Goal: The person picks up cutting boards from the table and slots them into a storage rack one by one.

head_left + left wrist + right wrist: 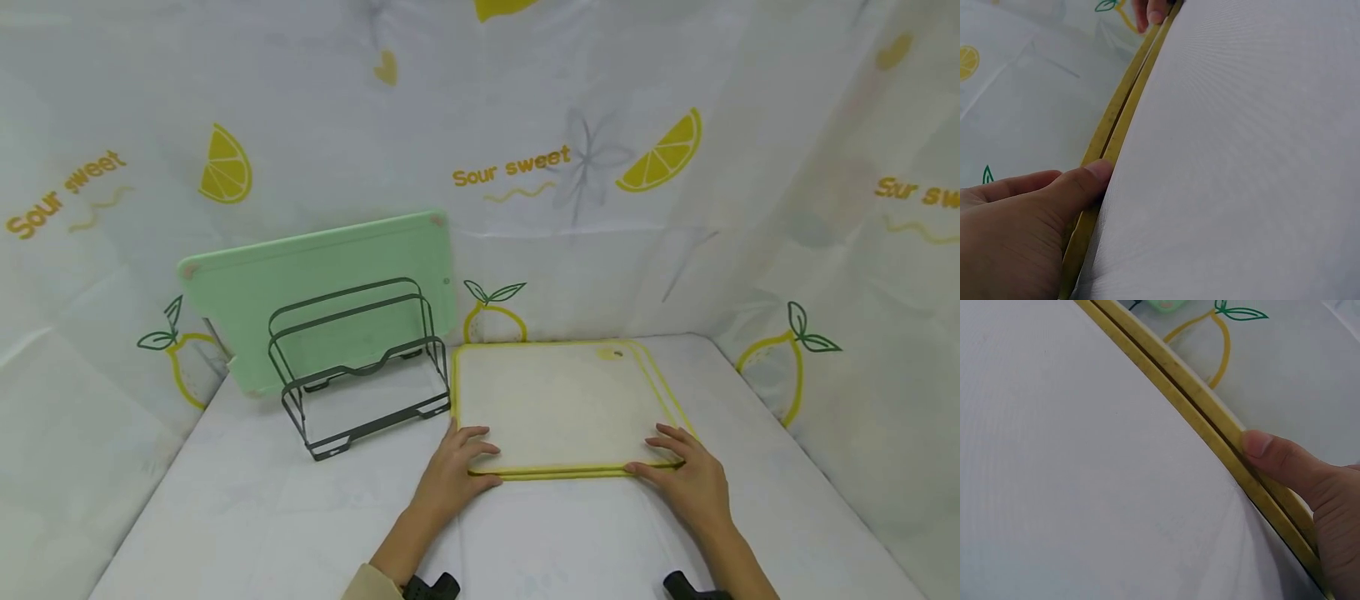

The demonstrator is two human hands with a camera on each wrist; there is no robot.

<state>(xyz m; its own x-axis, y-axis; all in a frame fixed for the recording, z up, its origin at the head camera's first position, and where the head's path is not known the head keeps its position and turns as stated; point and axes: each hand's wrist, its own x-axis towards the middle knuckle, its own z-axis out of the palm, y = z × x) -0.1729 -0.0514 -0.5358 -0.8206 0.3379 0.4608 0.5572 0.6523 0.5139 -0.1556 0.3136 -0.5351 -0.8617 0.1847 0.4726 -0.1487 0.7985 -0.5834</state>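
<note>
Two white cutting boards with yellow rims (562, 404) lie stacked flat on the table, the upper one slightly offset. My left hand (483, 457) holds the near left corner, fingers on top and thumb against the near edge. My right hand (652, 450) holds the near right corner the same way. In the left wrist view my left thumb (1085, 181) presses at the seam between the two yellow rims (1116, 119). In the right wrist view my right thumb (1260, 447) sits at that seam (1204, 419) too.
A dark wire rack (360, 367) stands left of the boards. A pale green cutting board (322, 267) leans on the back wall behind it. Lemon-print cloth covers the table (262, 500) and the walls around it.
</note>
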